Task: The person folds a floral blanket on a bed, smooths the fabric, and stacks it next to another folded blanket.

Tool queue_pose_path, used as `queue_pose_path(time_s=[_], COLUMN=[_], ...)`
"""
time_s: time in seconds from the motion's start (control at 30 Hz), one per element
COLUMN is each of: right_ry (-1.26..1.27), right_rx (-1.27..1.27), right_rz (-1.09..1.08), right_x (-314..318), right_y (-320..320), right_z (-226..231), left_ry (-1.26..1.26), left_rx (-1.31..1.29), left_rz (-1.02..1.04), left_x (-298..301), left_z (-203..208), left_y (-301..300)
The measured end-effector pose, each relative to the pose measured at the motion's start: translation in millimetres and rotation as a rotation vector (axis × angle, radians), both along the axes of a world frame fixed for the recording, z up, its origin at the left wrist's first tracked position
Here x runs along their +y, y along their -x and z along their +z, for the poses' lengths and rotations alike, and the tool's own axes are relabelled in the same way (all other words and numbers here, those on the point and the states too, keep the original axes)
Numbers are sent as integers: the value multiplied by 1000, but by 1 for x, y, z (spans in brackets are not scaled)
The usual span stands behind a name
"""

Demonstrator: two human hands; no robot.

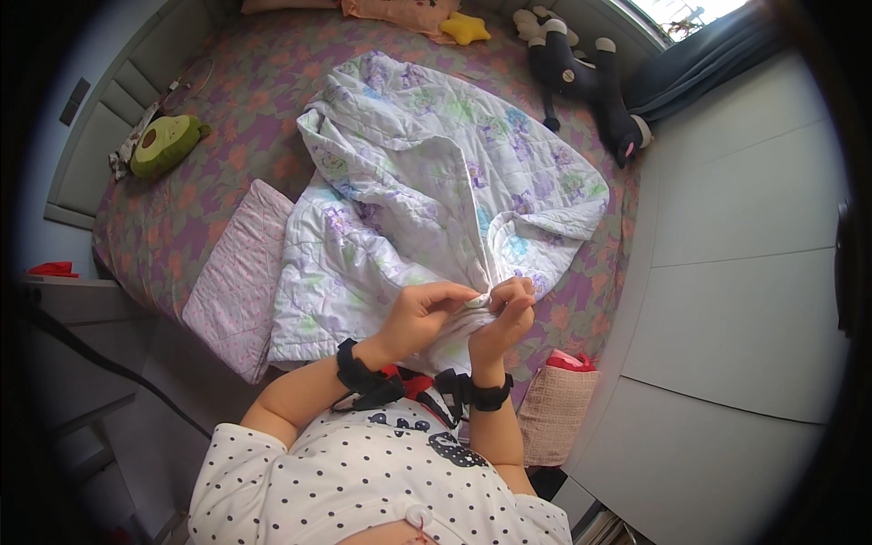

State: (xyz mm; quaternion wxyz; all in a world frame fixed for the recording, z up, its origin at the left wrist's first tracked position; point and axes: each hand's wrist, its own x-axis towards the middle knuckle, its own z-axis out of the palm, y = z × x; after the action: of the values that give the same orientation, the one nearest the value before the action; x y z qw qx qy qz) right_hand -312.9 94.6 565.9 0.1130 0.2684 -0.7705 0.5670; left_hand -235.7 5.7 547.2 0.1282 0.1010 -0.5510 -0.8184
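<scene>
A white quilt (400, 195) with purple, blue and green flowers lies rumpled across the bed in front of me. Its near edge is gathered up between my hands. My left hand (420, 313) pinches a fold of that edge between thumb and fingers. Close beside it, my right hand (504, 313) is closed on the same gathered edge, with its fingers curled. Creases run from the pinched spot away over the quilt. Black straps circle both my wrists.
The bed has a purple and orange floral sheet (245, 118). A folded pink quilt (238, 282) lies at left, near an avocado cushion (165, 145). A yellow star cushion (465, 28) and a black plush toy (590, 86) lie at the far side. White cabinets (727, 272) stand along the right.
</scene>
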Motion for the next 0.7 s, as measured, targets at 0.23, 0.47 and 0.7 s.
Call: queue_pose_path(time_s=[0.23,0.47,0.7], right_ry=[53,106,-244], right_rx=[-68,-14,142], right_rz=[3,128,23], right_x=[-1,-8,-5], right_y=[2,13,23], right_z=[8,4,6], left_ry=[142,91,-66], left_rx=[80,26,3], left_rz=[113,12,-21], left_x=[5,2,-3], left_z=[6,0,-8], left_y=[3,2,4])
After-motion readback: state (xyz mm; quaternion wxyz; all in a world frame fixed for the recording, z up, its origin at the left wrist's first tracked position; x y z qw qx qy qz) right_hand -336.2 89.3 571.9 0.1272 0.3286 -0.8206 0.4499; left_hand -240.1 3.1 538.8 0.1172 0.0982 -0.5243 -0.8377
